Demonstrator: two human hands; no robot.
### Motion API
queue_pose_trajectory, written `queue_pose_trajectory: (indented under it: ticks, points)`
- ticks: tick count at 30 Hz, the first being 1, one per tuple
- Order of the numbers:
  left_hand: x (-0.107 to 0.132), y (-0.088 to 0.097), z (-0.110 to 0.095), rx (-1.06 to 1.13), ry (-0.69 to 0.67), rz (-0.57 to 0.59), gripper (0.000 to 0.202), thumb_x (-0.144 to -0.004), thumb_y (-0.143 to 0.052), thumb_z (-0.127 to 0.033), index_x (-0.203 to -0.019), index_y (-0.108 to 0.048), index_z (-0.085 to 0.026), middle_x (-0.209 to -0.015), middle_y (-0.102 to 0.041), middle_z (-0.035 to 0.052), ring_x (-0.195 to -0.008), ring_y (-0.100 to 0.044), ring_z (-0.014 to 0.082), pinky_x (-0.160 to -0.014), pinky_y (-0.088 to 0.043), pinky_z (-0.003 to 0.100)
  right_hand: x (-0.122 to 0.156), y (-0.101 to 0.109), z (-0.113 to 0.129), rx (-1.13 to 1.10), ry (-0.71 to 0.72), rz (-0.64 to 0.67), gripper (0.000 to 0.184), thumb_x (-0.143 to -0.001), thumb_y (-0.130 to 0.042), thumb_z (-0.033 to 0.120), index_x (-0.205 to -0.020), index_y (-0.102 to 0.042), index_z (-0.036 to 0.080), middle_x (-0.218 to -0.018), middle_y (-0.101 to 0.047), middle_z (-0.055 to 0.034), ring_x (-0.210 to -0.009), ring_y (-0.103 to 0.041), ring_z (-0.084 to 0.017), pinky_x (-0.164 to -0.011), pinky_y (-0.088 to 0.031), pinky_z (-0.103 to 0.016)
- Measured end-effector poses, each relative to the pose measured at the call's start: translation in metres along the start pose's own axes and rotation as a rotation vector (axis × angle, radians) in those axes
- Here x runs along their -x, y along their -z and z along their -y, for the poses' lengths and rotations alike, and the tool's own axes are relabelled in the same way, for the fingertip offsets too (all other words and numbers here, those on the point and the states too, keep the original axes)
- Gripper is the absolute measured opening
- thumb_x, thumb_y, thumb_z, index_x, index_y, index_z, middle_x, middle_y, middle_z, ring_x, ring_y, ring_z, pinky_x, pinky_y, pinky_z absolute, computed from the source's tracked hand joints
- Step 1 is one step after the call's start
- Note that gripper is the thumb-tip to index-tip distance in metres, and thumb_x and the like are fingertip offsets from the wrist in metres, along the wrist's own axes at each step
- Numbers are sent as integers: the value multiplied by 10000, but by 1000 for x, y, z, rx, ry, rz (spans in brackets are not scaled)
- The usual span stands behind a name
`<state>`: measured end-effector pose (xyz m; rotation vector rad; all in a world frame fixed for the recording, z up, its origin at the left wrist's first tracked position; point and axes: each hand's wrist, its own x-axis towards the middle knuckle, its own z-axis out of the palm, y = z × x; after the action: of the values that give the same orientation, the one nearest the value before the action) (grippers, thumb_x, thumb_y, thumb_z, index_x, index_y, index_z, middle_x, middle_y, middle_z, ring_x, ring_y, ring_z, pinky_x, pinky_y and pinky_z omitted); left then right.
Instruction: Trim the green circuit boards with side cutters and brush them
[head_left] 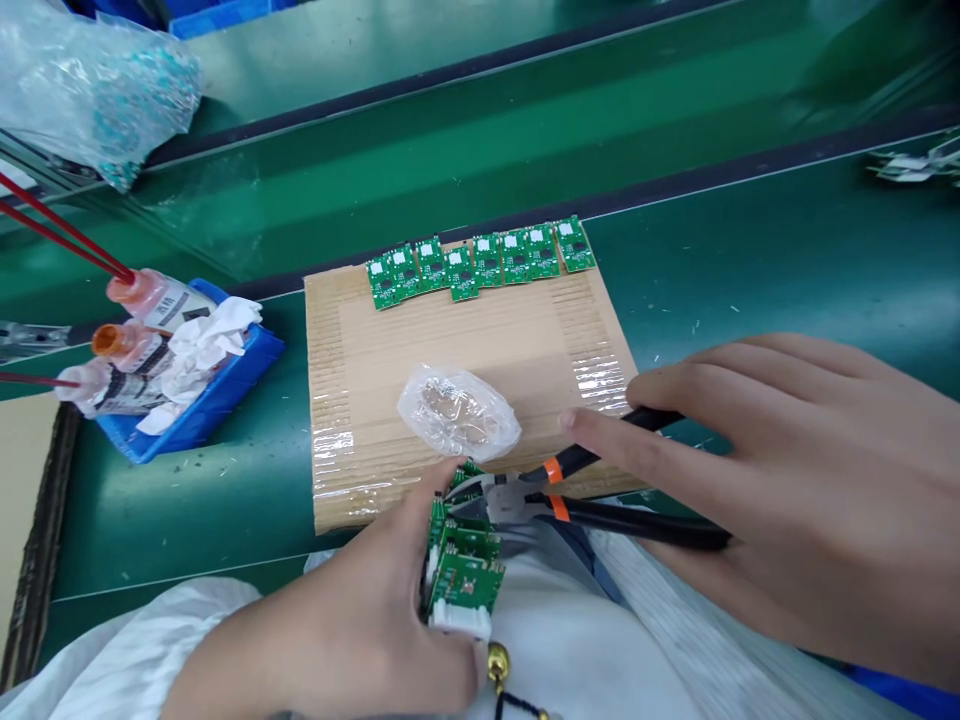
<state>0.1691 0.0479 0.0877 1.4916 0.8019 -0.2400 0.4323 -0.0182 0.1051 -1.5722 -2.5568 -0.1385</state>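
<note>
My left hand (360,640) is closed around a strip of joined green circuit boards (463,560) held over my lap. My right hand (787,480) grips the black handles of a pair of cutters (570,505) with an orange band; their metal jaws meet the top of the strip. Ahead lies a cardboard sheet (465,350) partly covered in clear tape. A row of several separate green boards (480,262) sits along its far edge. A small clear bag (457,412) of shiny metal bits rests near its front.
A blue tray (217,400) at the left holds orange-capped tubes (150,300) with red nozzles and crumpled white tissue. A clear plastic bag (90,80) of small parts lies at the far left. Green conveyor belts with dark rails run behind the cardboard.
</note>
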Motion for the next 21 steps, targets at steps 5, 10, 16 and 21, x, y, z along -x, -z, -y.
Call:
queue_pose_trajectory:
  ticks: [5, 10, 16, 21]
  points:
    - [0, 0, 3, -7, 37, 4, 1079, -620, -742, -262, -1497, -114, -246, -1480, -396, 98, -1317, -391, 367, -1128, -280, 509, -1, 1, -1, 17, -14, -10, 417, -725, -483, 249, -1140, -516, 275, -880, -600, -77, -708, -524, -251, -598, -388, -390]
    - [-1, 1, -2, 19, 23, 8, 1007, -624, -721, -230, -1475, -183, -249, -1465, -411, 89, -1334, -365, 363, -1142, -242, 513, -5, 2, 0, 2, 20, 37, 378, -734, -489, 237, -1107, -552, 248, -847, -607, -77, -710, -549, -255, -572, -378, -382]
    - [-2, 0, -8, -27, 53, -5, 926, -631, -704, -198, -1443, -263, -257, -1493, -365, 58, -1374, -294, 342, -1166, -169, 501, -11, 1, 3, -7, 38, 19, 367, -747, -468, 215, -1096, -580, 222, -833, -617, -91, -705, -565, -274, -557, -393, -394]
    - [-2, -1, -7, 51, 14, 12, 962, -647, -710, -192, -1459, -198, -262, -1520, -328, 47, -1403, -243, 315, -1167, -196, 464, -11, 0, 4, -6, 54, 27, 365, -798, -445, 227, -1141, -572, 225, -825, -626, -78, -693, -570, -264, -553, -408, -391]
